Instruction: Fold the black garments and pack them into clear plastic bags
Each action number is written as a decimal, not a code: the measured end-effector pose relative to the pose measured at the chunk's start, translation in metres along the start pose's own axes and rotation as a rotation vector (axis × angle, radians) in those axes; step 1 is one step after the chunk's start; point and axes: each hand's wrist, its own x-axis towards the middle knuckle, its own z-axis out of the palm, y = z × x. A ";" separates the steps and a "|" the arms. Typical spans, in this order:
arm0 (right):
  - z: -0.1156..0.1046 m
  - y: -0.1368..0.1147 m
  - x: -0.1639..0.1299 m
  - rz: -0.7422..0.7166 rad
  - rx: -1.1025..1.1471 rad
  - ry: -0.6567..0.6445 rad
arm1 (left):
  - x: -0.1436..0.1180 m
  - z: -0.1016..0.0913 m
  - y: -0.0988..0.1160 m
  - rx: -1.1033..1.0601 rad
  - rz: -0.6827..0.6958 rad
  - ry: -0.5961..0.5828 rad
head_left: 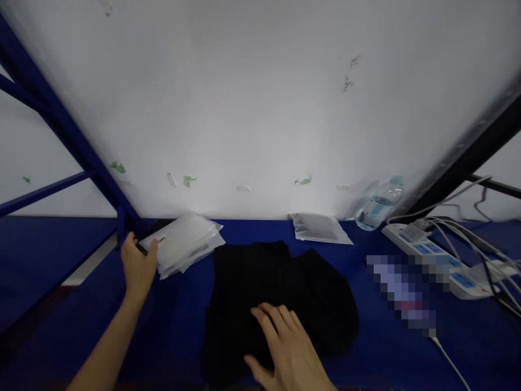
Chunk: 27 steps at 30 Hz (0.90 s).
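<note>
A black cloth item (280, 288), possibly a folded garment, lies spread on the blue tabletop in front of me. My right hand (288, 342) rests over its near part, fingers loosely apart and gripping nothing. At the far left, my left hand (138, 266) is beside a stack of frosted plastic zip bags (185, 241). Its thumb is by the stack's left edge, and its fingers curl around a small dark thing (141, 247) that I cannot make out.
Another frosted bag (319, 228) lies by the white wall, near a water bottle (380, 203). On the right are a power strip (431, 252) with several cables and a blurred-out device (402, 296) on a white cord. A blue metal frame (81, 146) rises at the left.
</note>
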 end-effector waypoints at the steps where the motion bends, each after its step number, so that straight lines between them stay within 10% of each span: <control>1: 0.001 -0.002 0.002 0.003 0.014 0.005 | -0.016 0.002 -0.001 0.118 0.154 0.016; 4: 0.006 -0.006 0.008 0.021 0.059 -0.007 | -0.076 0.013 0.001 0.304 0.471 -0.416; 7: 0.002 -0.004 0.018 0.097 0.213 0.010 | -0.125 0.024 0.010 0.344 0.408 -0.737; 15: -0.026 0.059 0.050 0.657 0.801 0.203 | -0.138 0.036 0.027 0.509 0.359 -0.917; 18: -0.024 0.092 0.049 0.736 0.692 0.205 | -0.135 0.036 0.029 0.522 0.288 -0.944; 27: -0.016 0.090 0.050 0.189 0.183 0.014 | -0.125 0.036 0.034 0.275 0.126 -1.006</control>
